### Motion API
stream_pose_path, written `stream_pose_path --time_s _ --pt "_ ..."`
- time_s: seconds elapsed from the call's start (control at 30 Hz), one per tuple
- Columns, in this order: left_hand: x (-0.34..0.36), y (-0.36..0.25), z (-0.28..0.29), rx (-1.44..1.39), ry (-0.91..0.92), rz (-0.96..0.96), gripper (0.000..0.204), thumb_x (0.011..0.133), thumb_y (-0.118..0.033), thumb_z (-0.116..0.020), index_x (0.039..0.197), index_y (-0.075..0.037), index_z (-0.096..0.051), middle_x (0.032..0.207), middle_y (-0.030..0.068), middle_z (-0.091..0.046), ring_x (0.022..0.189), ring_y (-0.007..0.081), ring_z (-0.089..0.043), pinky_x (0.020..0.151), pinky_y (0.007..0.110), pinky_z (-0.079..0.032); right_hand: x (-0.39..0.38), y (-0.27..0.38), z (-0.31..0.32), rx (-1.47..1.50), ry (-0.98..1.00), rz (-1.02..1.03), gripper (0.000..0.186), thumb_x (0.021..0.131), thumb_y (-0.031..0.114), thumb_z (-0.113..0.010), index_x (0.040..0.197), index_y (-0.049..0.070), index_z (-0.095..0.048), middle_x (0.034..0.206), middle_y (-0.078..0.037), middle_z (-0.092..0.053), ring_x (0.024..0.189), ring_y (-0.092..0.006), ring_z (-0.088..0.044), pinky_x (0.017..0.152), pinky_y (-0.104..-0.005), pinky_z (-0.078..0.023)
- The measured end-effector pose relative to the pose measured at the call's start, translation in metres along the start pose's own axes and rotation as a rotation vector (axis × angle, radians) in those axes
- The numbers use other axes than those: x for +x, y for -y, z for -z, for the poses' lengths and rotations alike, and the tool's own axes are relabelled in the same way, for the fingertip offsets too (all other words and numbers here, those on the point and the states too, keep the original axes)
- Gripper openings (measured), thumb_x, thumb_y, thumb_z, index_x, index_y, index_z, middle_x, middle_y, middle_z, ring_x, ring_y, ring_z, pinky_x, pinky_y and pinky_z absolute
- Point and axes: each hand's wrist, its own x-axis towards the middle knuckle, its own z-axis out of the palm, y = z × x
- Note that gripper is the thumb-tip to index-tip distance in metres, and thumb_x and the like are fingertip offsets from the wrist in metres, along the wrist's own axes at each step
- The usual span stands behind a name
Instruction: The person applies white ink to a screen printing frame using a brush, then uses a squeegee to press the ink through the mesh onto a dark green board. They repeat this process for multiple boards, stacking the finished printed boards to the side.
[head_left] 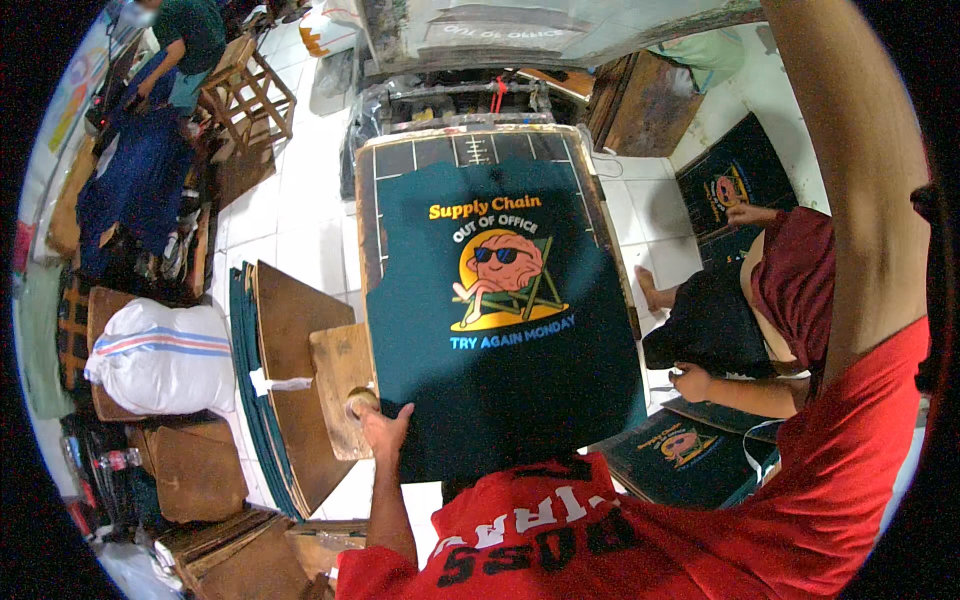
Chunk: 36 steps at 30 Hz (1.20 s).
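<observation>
A dark green cloth panel (500, 400) lies flat on a printing board (395, 165) in front of me. Its print (505, 275) shows a pink brain in sunglasses on a deck chair, with lettering above and below. My left hand (386, 430) is at the board's near left edge, thumb spread away from the fingers. The fingertips reach a round tan thing (361, 401), perhaps a tape roll, on a small wooden surface (338, 370); they are partly hidden. My right arm (870, 180) is raised along the right side, its hand out of the picture.
A framed screen (560, 45) stands raised beyond the board. At the right, another person (790, 290) sits beside printed dark panels (665, 450). Cloth-covered boards (290, 370) lean at the left, near a white sack (165, 355). Another person (190, 45) works at the far left.
</observation>
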Motion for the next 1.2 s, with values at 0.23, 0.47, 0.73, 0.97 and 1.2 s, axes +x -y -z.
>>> stream_pose_path --time_s 0.23,0.47,0.73,0.97,1.2 --pt "0.018 -0.068 0.013 0.193 -0.166 -0.032 0.094 0.072 -0.057 -0.086 0.138 0.000 -0.050 0.143 0.0249 -0.050 0.134 0.0450 -0.047 0.111 0.057 -0.036 -0.648 -0.207 0.235 -0.164 1.374 0.808 0.036 0.098 0.030 -0.056 0.125 0.008 -0.065 0.059 0.000 -0.056 0.052 -0.0196 -0.053 0.059 -0.0384 -0.045" --pt "0.153 -0.326 -0.062 0.118 -0.435 -0.821 0.091 0.086 -0.063 -0.068 0.157 -0.014 -0.042 0.162 0.0257 -0.034 0.153 0.0468 -0.022 0.118 0.069 -0.017 -0.852 -0.308 0.342 0.093 1.656 0.683 0.038 0.100 0.030 -0.058 0.132 0.010 -0.064 0.052 0.001 -0.052 0.045 -0.0198 -0.050 0.046 -0.0370 -0.044" --pt "0.255 -0.501 -0.143 0.355 -0.171 -0.712 0.099 0.084 -0.085 -0.052 0.163 -0.028 -0.033 0.170 0.0254 -0.017 0.157 0.0469 -0.009 0.113 0.082 -0.006 -0.784 -0.270 0.312 0.025 1.767 0.466 0.037 0.091 0.013 -0.058 0.127 0.014 -0.069 0.074 -0.006 -0.068 0.062 -0.0219 -0.064 0.075 -0.0348 -0.056" --pt "0.266 -0.507 -0.166 0.386 -0.209 -0.684 0.102 0.083 -0.090 -0.045 0.162 -0.027 -0.035 0.169 0.0267 -0.017 0.157 0.0490 -0.009 0.110 0.085 -0.004 -0.731 -0.220 0.305 -0.791 0.176 1.838 0.035 0.104 0.037 -0.057 0.127 0.013 -0.068 0.098 -0.009 -0.074 0.087 -0.0259 -0.069 0.080 -0.0368 -0.055" --pt "0.267 -0.512 -0.163 0.409 -0.205 -0.672 0.100 0.085 -0.088 -0.045 0.162 -0.026 -0.035 0.169 0.0270 -0.016 0.156 0.0492 -0.009 0.110 0.085 -0.006 -0.726 -0.192 0.301 -0.569 0.665 1.543 0.042 0.098 0.032 -0.056 0.127 0.003 -0.065 0.108 -0.018 -0.073 0.103 -0.0305 -0.069 0.091 -0.0414 -0.054"
